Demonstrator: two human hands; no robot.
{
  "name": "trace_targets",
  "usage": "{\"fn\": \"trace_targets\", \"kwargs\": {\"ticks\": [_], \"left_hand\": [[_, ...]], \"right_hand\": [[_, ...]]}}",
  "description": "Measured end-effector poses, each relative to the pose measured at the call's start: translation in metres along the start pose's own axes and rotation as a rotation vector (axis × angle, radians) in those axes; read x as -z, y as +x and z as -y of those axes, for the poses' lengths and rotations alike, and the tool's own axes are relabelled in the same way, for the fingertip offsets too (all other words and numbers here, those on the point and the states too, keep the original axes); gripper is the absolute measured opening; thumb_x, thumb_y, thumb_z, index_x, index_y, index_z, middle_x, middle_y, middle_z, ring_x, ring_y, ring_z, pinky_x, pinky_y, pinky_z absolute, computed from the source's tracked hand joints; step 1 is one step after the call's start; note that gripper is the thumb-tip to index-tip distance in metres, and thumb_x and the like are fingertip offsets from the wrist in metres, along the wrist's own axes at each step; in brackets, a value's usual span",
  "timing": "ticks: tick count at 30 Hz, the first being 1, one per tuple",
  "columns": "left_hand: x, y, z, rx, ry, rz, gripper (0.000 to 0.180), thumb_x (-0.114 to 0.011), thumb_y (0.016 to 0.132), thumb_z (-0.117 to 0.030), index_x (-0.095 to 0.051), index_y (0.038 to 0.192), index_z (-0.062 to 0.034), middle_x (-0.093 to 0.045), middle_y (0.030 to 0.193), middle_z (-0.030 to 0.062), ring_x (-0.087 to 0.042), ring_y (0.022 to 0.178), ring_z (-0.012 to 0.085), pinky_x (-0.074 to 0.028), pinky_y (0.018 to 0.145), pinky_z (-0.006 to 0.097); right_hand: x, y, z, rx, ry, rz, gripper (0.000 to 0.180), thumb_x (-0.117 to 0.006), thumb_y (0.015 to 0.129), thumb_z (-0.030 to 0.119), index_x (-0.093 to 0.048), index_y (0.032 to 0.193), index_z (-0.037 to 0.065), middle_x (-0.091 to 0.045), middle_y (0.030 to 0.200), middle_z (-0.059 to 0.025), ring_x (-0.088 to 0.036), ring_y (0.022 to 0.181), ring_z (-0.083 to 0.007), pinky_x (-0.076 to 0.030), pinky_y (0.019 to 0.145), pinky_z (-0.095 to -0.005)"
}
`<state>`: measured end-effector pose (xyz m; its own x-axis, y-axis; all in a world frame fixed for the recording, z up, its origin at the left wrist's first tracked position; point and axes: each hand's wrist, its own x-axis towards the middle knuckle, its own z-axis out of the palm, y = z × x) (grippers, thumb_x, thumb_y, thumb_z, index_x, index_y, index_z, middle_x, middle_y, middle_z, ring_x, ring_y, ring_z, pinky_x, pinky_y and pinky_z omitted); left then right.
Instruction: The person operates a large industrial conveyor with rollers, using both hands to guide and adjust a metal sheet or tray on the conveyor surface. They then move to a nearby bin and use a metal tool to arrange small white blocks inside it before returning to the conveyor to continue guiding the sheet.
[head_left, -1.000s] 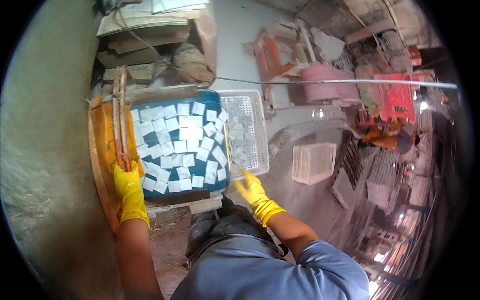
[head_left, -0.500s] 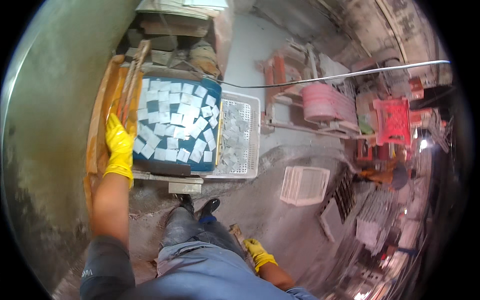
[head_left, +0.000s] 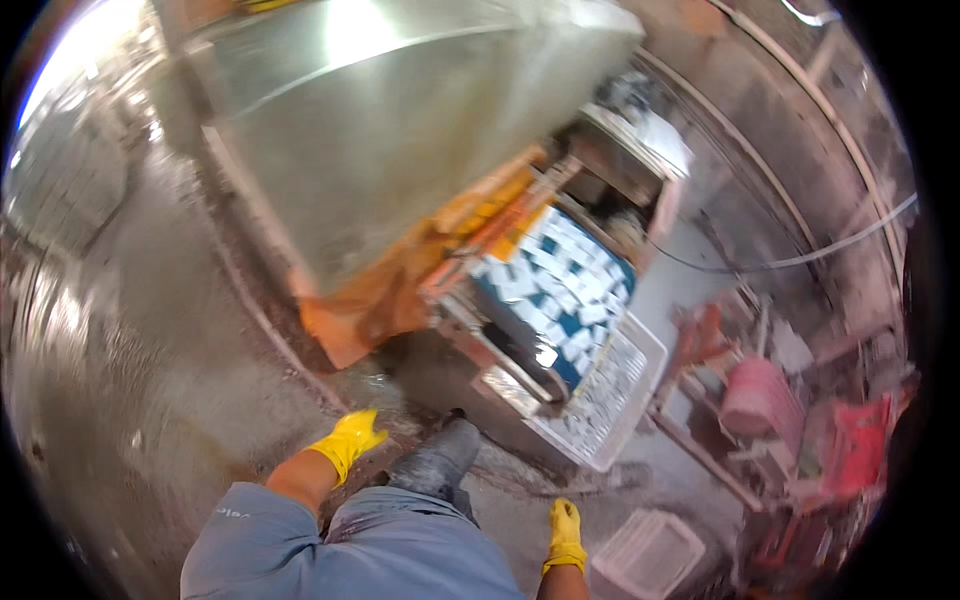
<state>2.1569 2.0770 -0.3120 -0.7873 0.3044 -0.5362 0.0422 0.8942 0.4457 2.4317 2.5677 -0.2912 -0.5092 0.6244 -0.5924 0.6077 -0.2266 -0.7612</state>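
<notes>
Both my hands wear yellow rubber gloves and are away from the work surface. My left hand (head_left: 350,442) hangs beside my left thigh, fingers apart and nothing in it. On the other side, my right hand (head_left: 566,530) is raised above the floor with its fingers curled in; I see nothing held there. Ahead of me, many small pale square tiles (head_left: 558,290) lie scattered over a blue-green belt (head_left: 572,325). A white perforated plastic crate (head_left: 652,372) sits at the belt's right end, with more tiles inside.
An orange sheet (head_left: 365,318) hangs along the machine's side, below a large grey-green panel (head_left: 400,130). Another pale crate (head_left: 648,556) rests on the wet floor at lower right. Beyond stand a pink tub (head_left: 762,403) and a red plastic stool (head_left: 860,440). A cable crosses at right.
My left hand has left the orange edge beside the belt and dropped to my side. The view has turned left, and the brown piece by my right hand no longer shows.
</notes>
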Motion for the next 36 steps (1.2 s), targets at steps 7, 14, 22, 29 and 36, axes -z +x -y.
{"fn": "trace_targets", "kwargs": {"ticks": [7,14,22,29,36], "left_hand": [[-0.090,-0.272,0.212,0.395,0.326,0.597,0.053,-0.076,0.090,-0.047,-0.080,0.131,-0.0128,-0.073,0.141,0.0188,-0.068,0.133,0.0373,-0.055,0.111,0.049],[-0.084,-0.320,0.260,0.882,-0.440,-0.143,0.071,-0.080,0.083,-0.058,-0.078,0.133,-0.0070,-0.074,0.134,0.0249,-0.069,0.130,0.0404,-0.055,0.109,0.050],[-0.017,-0.299,0.380,0.671,-0.679,-0.627,0.084,-0.084,0.082,-0.056,-0.067,0.137,0.0048,-0.071,0.135,0.0304,-0.064,0.133,0.0458,-0.051,0.113,0.051],[0.025,-0.414,0.539,0.950,-0.570,-0.338,0.072,-0.083,0.092,-0.045,-0.065,0.141,0.0042,-0.071,0.137,0.0260,-0.067,0.128,0.0416,-0.053,0.109,0.049],[0.089,-0.430,0.622,1.022,-0.696,-0.329,0.071,-0.083,0.092,-0.045,-0.065,0.141,0.0032,-0.072,0.135,0.0244,-0.068,0.125,0.0404,-0.054,0.107,0.048]], "right_hand": [[-0.023,0.008,-0.098,0.021,0.034,0.645,0.022,-0.077,0.101,0.024,-0.075,0.113,0.006,-0.071,0.087,-0.0038,-0.065,0.072,-0.0150,-0.053,0.064,-0.0314],[-0.132,0.018,-0.067,-0.043,-0.428,0.756,0.029,-0.080,0.100,0.027,-0.075,0.118,0.006,-0.072,0.089,-0.0038,-0.066,0.074,-0.0148,-0.055,0.066,-0.0325],[-0.418,-0.135,0.097,0.612,-0.883,0.605,0.074,-0.077,0.097,0.050,-0.063,0.148,-0.001,-0.063,0.153,-0.0235,-0.056,0.146,-0.0339,-0.041,0.124,-0.0441],[-0.689,-0.274,0.306,1.381,-0.761,0.447,0.067,-0.078,0.098,0.032,-0.058,0.150,-0.004,-0.063,0.148,-0.0289,-0.059,0.140,-0.0433,-0.048,0.118,-0.0470],[-0.881,-0.254,0.445,1.698,-0.646,-0.042,0.071,-0.082,0.092,0.032,-0.059,0.149,-0.004,-0.062,0.150,-0.0305,-0.061,0.138,-0.0441,-0.050,0.117,-0.0485]]}}
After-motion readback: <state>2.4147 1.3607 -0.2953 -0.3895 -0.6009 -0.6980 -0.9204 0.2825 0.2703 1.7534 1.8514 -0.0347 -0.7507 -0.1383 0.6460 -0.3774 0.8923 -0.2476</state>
